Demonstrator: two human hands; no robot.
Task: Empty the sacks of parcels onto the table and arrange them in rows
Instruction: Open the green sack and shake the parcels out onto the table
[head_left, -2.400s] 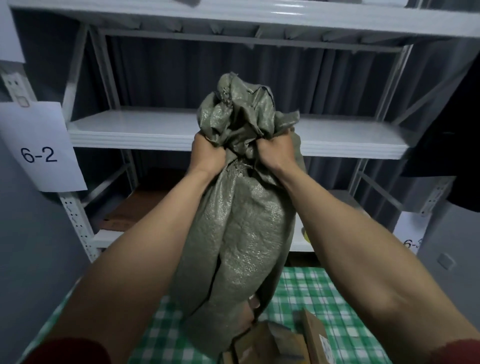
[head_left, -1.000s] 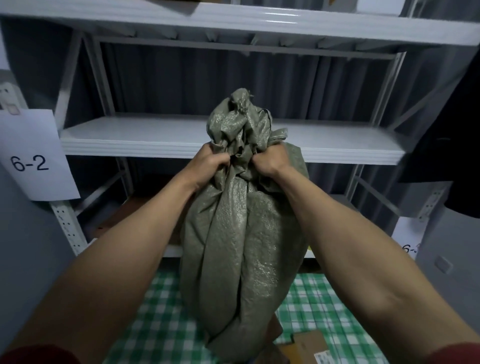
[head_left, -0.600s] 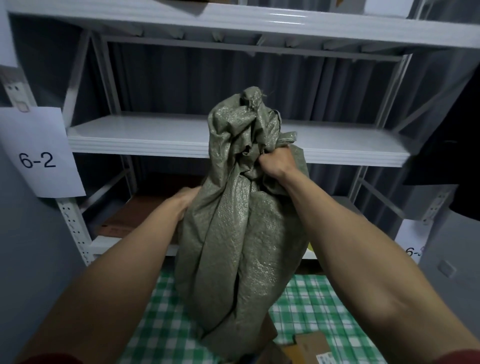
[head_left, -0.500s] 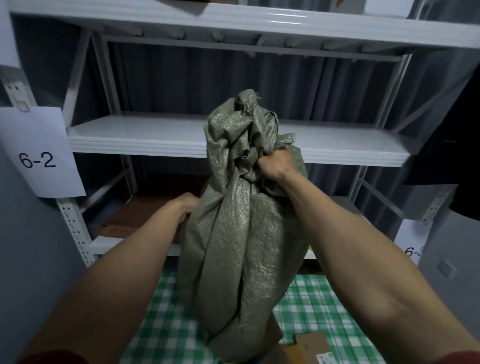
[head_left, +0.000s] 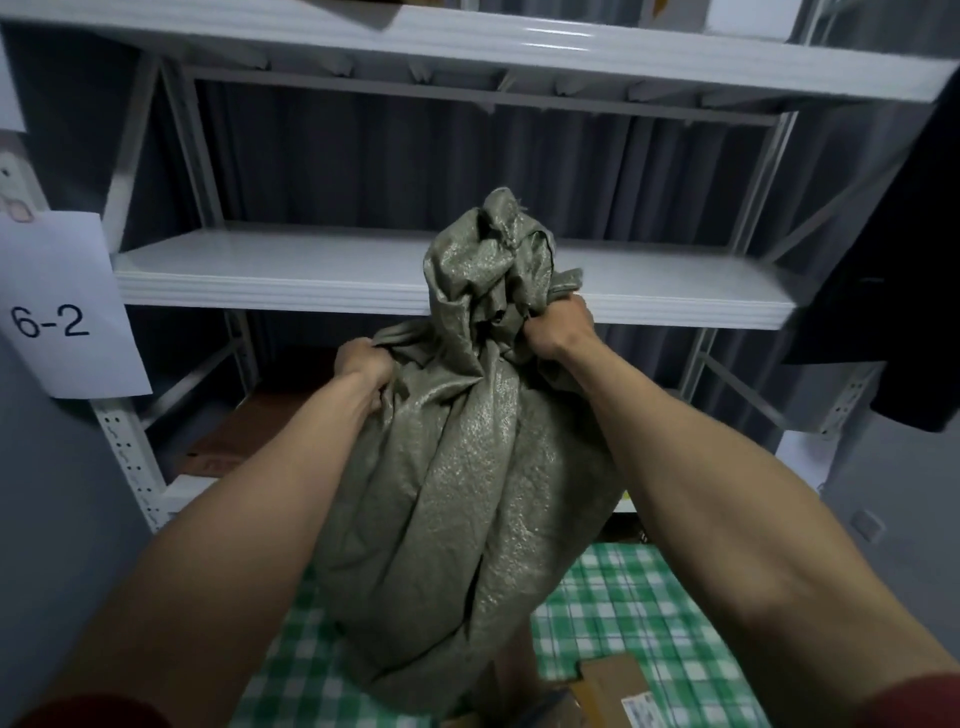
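Sack hangs above the checked table, right hand fisted round its bunched top, left hand clutching a fold lower down. Risk: contents jam in twisted fabric, then dump at once onto the parcel below and bounce off the table.

Single view only: your head-worn wide-angle camera looks forward and slightly down from standing height, faces the white shelving squarely at close range, and catches just the checked bench along the frame's lower edge.
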